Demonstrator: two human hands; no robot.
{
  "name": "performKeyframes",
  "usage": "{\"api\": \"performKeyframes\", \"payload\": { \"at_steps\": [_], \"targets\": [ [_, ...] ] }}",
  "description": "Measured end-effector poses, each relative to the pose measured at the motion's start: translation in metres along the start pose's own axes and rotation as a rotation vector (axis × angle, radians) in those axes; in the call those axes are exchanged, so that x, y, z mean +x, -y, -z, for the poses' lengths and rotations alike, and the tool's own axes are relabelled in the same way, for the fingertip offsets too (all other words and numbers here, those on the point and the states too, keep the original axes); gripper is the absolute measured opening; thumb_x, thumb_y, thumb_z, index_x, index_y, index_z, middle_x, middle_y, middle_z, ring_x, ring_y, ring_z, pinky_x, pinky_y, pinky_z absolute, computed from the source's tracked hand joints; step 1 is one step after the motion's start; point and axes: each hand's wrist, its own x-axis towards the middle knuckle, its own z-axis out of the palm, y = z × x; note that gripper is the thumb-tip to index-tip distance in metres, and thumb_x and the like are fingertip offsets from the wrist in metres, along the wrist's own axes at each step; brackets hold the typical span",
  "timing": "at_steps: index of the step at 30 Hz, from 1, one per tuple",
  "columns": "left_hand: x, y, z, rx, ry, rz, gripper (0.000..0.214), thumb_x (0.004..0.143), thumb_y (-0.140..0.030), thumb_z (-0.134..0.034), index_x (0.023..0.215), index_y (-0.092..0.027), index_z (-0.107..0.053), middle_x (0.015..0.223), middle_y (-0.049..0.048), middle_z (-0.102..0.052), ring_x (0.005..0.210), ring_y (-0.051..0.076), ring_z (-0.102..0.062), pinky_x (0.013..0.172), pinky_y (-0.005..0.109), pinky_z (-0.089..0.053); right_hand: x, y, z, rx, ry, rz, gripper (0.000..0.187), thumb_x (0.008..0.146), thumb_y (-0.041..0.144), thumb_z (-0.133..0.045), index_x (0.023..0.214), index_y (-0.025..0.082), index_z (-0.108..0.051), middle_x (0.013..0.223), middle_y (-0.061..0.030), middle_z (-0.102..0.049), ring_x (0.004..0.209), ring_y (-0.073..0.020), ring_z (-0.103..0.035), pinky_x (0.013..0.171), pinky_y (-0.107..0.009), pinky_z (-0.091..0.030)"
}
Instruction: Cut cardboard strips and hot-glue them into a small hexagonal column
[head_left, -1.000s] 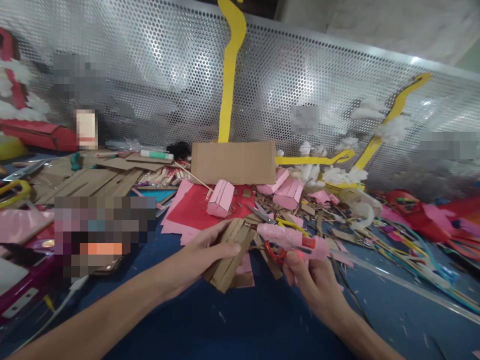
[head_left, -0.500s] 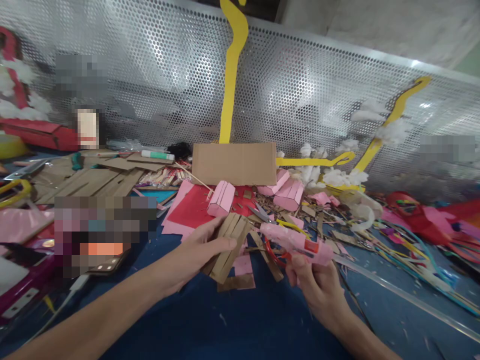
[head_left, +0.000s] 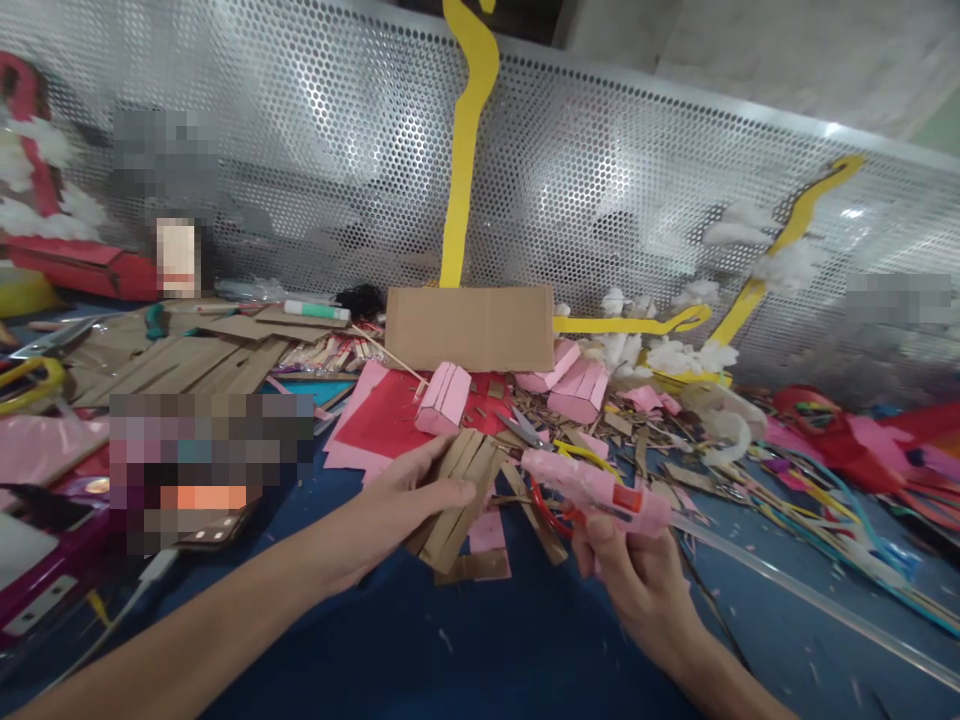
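Behind gripped cardboard (head_left: 452, 530), left fingers (head_left: 417, 463) partly hide; right fingers (head_left: 609, 548) clasp a glue gun (head_left: 574, 483).

My feed comes through moderately lit and a little hazy. Behind the cardboard panel (head_left: 469, 330), the perforated metal sheet (head_left: 337, 180) throws back scattered white glare, strongest above and left of the panel. The panel itself looks matte and evenly lit. In front of it I get the dimmest area, where the table (head_left: 420, 650) sinks into deep blue shadow. The pink glue gun (head_left: 596, 490), below and right of the panel, reads slightly soft. Far to either side, wide-angle stretching smears detail, and blocky pixelation masks several patches.
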Motion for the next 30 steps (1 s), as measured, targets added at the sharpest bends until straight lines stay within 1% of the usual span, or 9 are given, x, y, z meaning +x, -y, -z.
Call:
{"api": "performKeyframes", "payload": {
  "at_steps": [6,10,15,18,22,25,30],
  "targets": [
    [0.0005,0.0008,0.0006,0.022,0.004,-0.013,0.059,0.087,-0.034,-0.079,0.143,-0.022,-0.062,0.132,0.0124,-0.075,0.127,0.033,-0.066,0.106,0.041,-0.051,0.0031,0.0049,-0.0004,-0.011,-0.007,0.040,0.069,0.109,0.058,-0.041,0.053,0.020,-0.055,0.046,0.0004,-0.049,0.041,-0.0113,-0.044,0.039,-0.023,-0.034],
    [0.0007,-0.0003,0.0008,0.037,0.006,-0.007,0.063,0.087,-0.036,-0.079,0.146,-0.022,-0.059,0.138,0.0125,-0.072,0.131,0.033,-0.064,0.107,0.042,-0.050,0.0032,0.0029,-0.0012,0.003,-0.008,0.034,0.065,0.109,0.056,-0.043,0.056,0.020,-0.054,0.049,-0.0003,-0.052,0.043,-0.0117,-0.046,0.041,-0.023,-0.037],
    [-0.0001,0.0003,0.0022,0.040,0.028,-0.014,0.069,0.086,-0.039,-0.080,0.149,-0.023,-0.056,0.144,0.0137,-0.068,0.133,0.035,-0.062,0.110,0.046,-0.049,0.0002,-0.0013,-0.0005,-0.006,0.002,0.027,0.064,0.109,0.055,-0.043,0.057,0.020,-0.055,0.049,0.0000,-0.051,0.044,-0.0118,-0.046,0.041,-0.023,-0.035],
    [-0.0008,0.0010,0.0021,0.044,0.051,-0.022,0.068,0.087,-0.041,-0.079,0.148,-0.022,-0.057,0.144,0.0138,-0.068,0.134,0.035,-0.062,0.111,0.048,-0.048,0.0009,0.0003,0.0001,-0.009,-0.001,0.039,0.065,0.110,0.055,-0.042,0.055,0.021,-0.054,0.049,0.0001,-0.051,0.044,-0.0119,-0.046,0.041,-0.023,-0.036],
    [-0.0007,0.0010,0.0013,0.041,0.055,-0.023,0.070,0.086,-0.042,-0.080,0.148,-0.022,-0.057,0.145,0.0142,-0.068,0.134,0.036,-0.062,0.112,0.050,-0.047,0.0028,0.0025,-0.0001,-0.003,0.007,0.050,0.065,0.110,0.054,-0.041,0.055,0.021,-0.053,0.048,0.0009,-0.049,0.042,-0.0114,-0.044,0.040,-0.023,-0.034],
    [-0.0001,0.0009,0.0016,0.036,0.051,-0.022,0.075,0.084,-0.044,-0.081,0.151,-0.023,-0.055,0.147,0.0147,-0.066,0.137,0.037,-0.060,0.113,0.051,-0.046,0.0020,0.0006,-0.0008,0.016,0.010,0.043,0.064,0.110,0.054,-0.041,0.056,0.021,-0.053,0.049,0.0013,-0.049,0.043,-0.0115,-0.044,0.040,-0.023,-0.034],
    [0.0004,0.0013,0.0028,0.049,0.054,-0.033,0.074,0.084,-0.045,-0.082,0.150,-0.024,-0.056,0.149,0.0141,-0.065,0.138,0.038,-0.059,0.116,0.053,-0.044,-0.0001,-0.0040,-0.0016,0.032,0.015,0.029,0.060,0.111,0.052,-0.042,0.061,0.021,-0.055,0.051,0.0022,-0.049,0.045,-0.0111,-0.043,0.043,-0.023,-0.035]
  ]
}}
